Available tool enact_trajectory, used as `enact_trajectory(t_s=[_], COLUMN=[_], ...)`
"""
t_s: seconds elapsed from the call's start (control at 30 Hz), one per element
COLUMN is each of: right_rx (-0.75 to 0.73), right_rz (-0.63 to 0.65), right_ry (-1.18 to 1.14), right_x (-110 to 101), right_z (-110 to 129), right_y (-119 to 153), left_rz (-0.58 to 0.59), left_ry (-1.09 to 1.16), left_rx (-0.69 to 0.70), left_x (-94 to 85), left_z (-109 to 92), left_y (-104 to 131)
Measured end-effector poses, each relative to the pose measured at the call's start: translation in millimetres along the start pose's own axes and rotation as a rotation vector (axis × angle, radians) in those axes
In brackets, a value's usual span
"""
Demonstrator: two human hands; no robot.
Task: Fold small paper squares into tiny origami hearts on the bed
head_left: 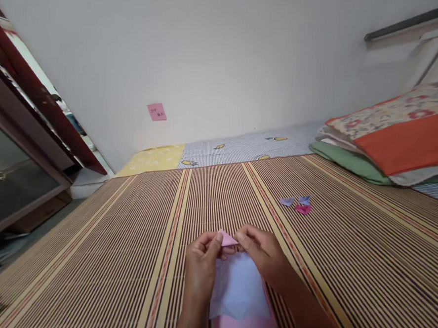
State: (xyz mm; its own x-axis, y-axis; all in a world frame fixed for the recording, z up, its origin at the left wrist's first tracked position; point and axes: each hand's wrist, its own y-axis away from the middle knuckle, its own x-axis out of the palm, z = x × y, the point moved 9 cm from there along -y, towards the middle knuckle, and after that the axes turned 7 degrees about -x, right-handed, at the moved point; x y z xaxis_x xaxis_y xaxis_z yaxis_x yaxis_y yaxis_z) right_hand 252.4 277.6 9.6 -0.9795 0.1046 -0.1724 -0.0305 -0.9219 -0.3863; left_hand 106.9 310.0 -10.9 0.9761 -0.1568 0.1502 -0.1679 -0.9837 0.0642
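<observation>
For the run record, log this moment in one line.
left hand: pinching pink paper; right hand: at its right corner; below: pale blue sheet; beyond: three small papers

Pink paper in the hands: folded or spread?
Folded: the pink paper shows as a pointed triangle, with the left hand gripping one end and the right hand at the other. Layer count: cannot tell.

No legible text — pink note [157, 111] on wall [225, 60] bears two short lines of dark handwriting [160, 114], too small to read.
</observation>
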Motion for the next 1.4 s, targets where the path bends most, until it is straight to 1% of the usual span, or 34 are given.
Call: enact_trajectory(t_s=[0.07,0.13,0.27,0.4,0.6,0.77,0.83,0.9,0.97,1.07,1.2,1.3,1.4], right_rx=[0.022,0.027,0.005,-0.023,0.034,0.031,0.025,0.017,-0.006,-0.026,-0.040,-0.037,-0.031], right_rz=[0.012,-0.005,-0.020,-0.012,0.010,-0.011,0.008,0.047,0.057,0.009,-0.048,-0.054,-0.040], right_ry=[-0.017,-0.016,0.067,0.071,0.048,0.058,0.057,0.030,0.006,-0.006,-0.118,-0.179,-0.203], right_x=[4,6,8,5,2,0,1,5,7,7,5,4,4], right_z=[1,4,6,3,-3,-3,-2,-1,4,9,10,8,6], right_y=[1,1,2,3,3,4,3,3,2,2,3,3,2], left_rz=[0.000,0.003,-0.005,0.006,-0.038,-0.019,-0.012,-0.001,0.009,0.025,0.084,0.113,0.104], left_ry=[-0.025,-0.046,-0.041,0.010,0.021,0.023,0.026,0.008,-0.024,-0.023,0.097,0.123,0.111], left_rx=[0.021,0.034,0.034,0.028,0.045,0.041,0.045,0.046,0.046,0.050,-0.011,-0.037,-0.021], left_x=[-0.3,-0.2,-1.7,-0.9,-6.6,-4.5,-3.0,-0.7,1.6,4.2,9.3,13.1,14.3], left_z=[-1,-2,1,5,0,-1,-3,-4,-4,-6,-1,0,-2], left_y=[0,0,0,-1,0,1,1,2,2,3,4,5,7])
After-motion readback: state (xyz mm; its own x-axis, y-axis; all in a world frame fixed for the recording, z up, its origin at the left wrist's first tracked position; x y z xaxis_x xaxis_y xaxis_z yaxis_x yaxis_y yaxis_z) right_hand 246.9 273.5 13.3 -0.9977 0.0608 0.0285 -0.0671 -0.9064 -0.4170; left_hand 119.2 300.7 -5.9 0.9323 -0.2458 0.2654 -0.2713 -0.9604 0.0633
